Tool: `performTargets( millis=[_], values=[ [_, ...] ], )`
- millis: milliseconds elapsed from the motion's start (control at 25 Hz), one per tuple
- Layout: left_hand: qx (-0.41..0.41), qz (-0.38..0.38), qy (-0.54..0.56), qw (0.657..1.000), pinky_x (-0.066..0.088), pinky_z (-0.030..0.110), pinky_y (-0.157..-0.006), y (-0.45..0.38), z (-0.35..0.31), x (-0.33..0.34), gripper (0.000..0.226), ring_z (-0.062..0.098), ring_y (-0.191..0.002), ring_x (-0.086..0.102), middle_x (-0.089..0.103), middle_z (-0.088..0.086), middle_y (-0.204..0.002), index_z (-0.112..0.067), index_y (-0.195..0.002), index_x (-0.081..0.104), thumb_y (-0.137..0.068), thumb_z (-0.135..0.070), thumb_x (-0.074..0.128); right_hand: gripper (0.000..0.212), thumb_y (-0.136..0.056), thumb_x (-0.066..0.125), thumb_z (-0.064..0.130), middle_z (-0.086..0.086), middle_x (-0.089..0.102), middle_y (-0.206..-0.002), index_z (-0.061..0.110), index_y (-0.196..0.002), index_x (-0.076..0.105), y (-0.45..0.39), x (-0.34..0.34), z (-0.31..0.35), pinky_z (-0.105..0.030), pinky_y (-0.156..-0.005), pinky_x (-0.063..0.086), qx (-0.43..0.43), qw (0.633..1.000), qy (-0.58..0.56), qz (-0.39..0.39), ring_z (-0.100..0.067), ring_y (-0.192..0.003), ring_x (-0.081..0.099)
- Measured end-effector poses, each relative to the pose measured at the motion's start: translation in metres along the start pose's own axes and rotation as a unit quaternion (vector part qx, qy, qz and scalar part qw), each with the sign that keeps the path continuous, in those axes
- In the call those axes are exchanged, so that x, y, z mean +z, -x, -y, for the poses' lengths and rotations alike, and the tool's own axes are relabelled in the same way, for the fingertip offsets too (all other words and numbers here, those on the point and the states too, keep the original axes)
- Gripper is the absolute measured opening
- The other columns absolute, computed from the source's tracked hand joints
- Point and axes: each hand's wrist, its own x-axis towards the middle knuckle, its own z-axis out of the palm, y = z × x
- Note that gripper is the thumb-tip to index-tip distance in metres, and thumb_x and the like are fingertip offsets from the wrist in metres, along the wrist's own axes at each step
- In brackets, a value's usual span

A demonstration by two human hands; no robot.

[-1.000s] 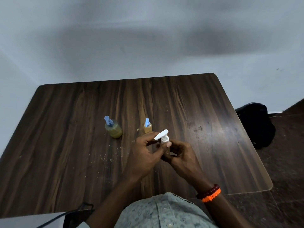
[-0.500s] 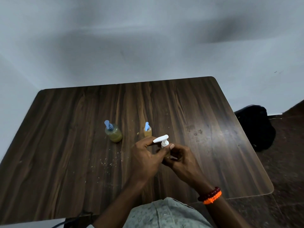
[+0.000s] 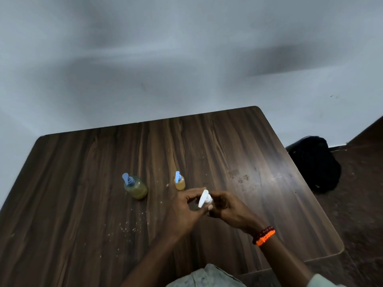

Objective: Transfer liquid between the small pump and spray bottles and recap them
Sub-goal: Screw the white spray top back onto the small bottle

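Note:
Both hands meet over the middle of the dark wooden table (image 3: 83,204). My left hand (image 3: 184,212) pinches a white pump cap (image 3: 204,198) with thumb and fingers. My right hand (image 3: 227,208) wraps the small bottle beneath that cap, and the bottle's body is hidden by my fingers. Behind the hands stand two other bottles: a round one with yellowish liquid and a blue pump top (image 3: 135,186), and a smaller one with orange liquid and a blue top (image 3: 179,181).
Crumbs and small specks (image 3: 124,226) lie on the table left of my hands. A black bag (image 3: 315,162) sits on the floor beyond the table's right edge. A grey wall runs behind the table.
The white pump cap has turned in my left hand: its nozzle pointed left and now points toward me. The camera has tilted, so the table sits lower in view.

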Motion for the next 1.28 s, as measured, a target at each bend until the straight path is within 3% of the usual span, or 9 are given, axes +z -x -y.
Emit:
performTargets(
  millis=[80, 200, 360, 520, 720, 800, 960, 1160, 1280],
  values=[
    [0.018, -0.008, -0.014, 1.000, 0.059, 0.021, -0.092, -0.007, 0.007, 0.007, 0.022, -0.004, -0.100, 0.073, 0.080, -0.016, -0.097, -0.014, -0.099, 0.084, -0.079, -0.006, 0.086, 0.037, -0.095, 0.072, 0.010, 0.011, 0.077, -0.124, 0.032, -0.124, 0.075, -0.007, -0.006, -0.008, -0.028, -0.100, 0.060, -0.001, 1.000, 0.018, -0.013, -0.006, -0.121, 0.070],
    [-0.010, -0.038, -0.040, 0.998, 0.059, 0.017, -0.084, -0.026, 0.024, 0.021, 0.024, -0.009, -0.091, 0.073, 0.074, -0.030, -0.086, -0.021, -0.103, 0.083, -0.081, -0.010, 0.085, 0.047, -0.084, 0.085, 0.012, 0.004, 0.076, -0.127, 0.018, -0.129, 0.071, -0.025, -0.008, -0.022, -0.035, -0.109, 0.056, 0.032, 0.985, 0.083, -0.146, -0.009, -0.124, 0.069],
    [-0.051, -0.036, -0.069, 0.996, 0.060, 0.022, -0.080, -0.056, 0.044, 0.035, 0.014, -0.006, -0.085, 0.073, 0.076, -0.026, -0.081, -0.030, -0.101, 0.081, -0.088, -0.026, 0.078, 0.032, -0.086, 0.085, 0.022, 0.002, 0.078, -0.107, 0.017, -0.116, 0.077, -0.048, -0.008, -0.039, -0.037, -0.085, 0.061, 0.052, 0.954, 0.159, -0.250, -0.013, -0.094, 0.072],
    [-0.084, -0.038, -0.102, 0.990, 0.057, 0.025, -0.073, -0.080, 0.057, 0.043, 0.012, 0.003, -0.085, 0.073, 0.081, -0.009, -0.087, -0.024, -0.097, 0.082, -0.094, -0.030, 0.071, 0.029, -0.089, 0.077, 0.011, -0.001, 0.082, -0.103, 0.017, -0.117, 0.080, -0.073, -0.014, -0.049, -0.044, -0.085, 0.062, 0.060, 0.955, 0.167, -0.238, -0.023, -0.091, 0.075],
    [-0.129, -0.059, -0.117, 0.983, 0.050, 0.026, -0.072, -0.100, 0.058, 0.050, 0.014, 0.012, -0.084, 0.072, 0.081, 0.004, -0.089, -0.012, -0.097, 0.082, -0.094, -0.017, 0.070, 0.031, -0.091, 0.071, 0.003, -0.004, 0.083, -0.108, 0.017, -0.117, 0.081, -0.096, -0.021, -0.056, -0.029, -0.084, 0.056, 0.060, 0.956, 0.179, -0.225, -0.017, -0.098, 0.074],
    [-0.140, -0.068, -0.127, 0.980, 0.054, 0.033, -0.080, -0.103, 0.058, 0.052, 0.017, 0.020, -0.091, 0.073, 0.081, 0.009, -0.094, -0.009, -0.101, 0.081, -0.097, -0.018, 0.067, 0.030, -0.090, 0.071, 0.002, -0.002, 0.083, -0.105, 0.017, -0.114, 0.082, -0.101, -0.021, -0.059, -0.031, -0.081, 0.057, 0.064, 0.959, 0.170, -0.219, -0.016, -0.095, 0.074],
    [-0.151, -0.081, -0.135, 0.976, 0.047, 0.020, -0.088, -0.103, 0.061, 0.052, 0.025, 0.023, -0.106, 0.072, 0.079, 0.012, -0.111, -0.006, -0.118, 0.076, -0.101, -0.020, 0.064, 0.036, -0.086, 0.071, 0.000, -0.003, 0.083, -0.107, 0.019, -0.116, 0.081, -0.109, -0.021, -0.062, -0.038, -0.087, 0.062, 0.068, 0.959, 0.186, -0.203, -0.019, -0.100, 0.076],
    [-0.168, -0.080, -0.133, 0.974, 0.048, 0.024, -0.102, -0.104, 0.064, 0.052, 0.037, 0.024, -0.118, 0.068, 0.074, 0.012, -0.125, -0.007, -0.134, 0.067, -0.104, -0.028, 0.061, 0.034, -0.090, 0.073, 0.006, -0.002, 0.081, -0.115, 0.020, -0.121, 0.079, -0.114, -0.019, -0.065, -0.037, -0.092, 0.062, 0.056, 0.957, 0.196, -0.204, -0.011, -0.103, 0.071],
    [-0.179, -0.080, -0.126, 0.972, 0.047, 0.023, -0.101, -0.105, 0.066, 0.053, 0.038, 0.024, -0.120, 0.067, 0.073, 0.011, -0.127, -0.008, -0.134, 0.066, -0.103, -0.030, 0.061, 0.035, -0.092, 0.071, 0.006, -0.001, 0.080, -0.118, 0.019, -0.125, 0.077, -0.117, -0.020, -0.064, -0.038, -0.096, 0.061, 0.067, 0.962, 0.188, -0.189, -0.013, -0.107, 0.072]
  ],
)
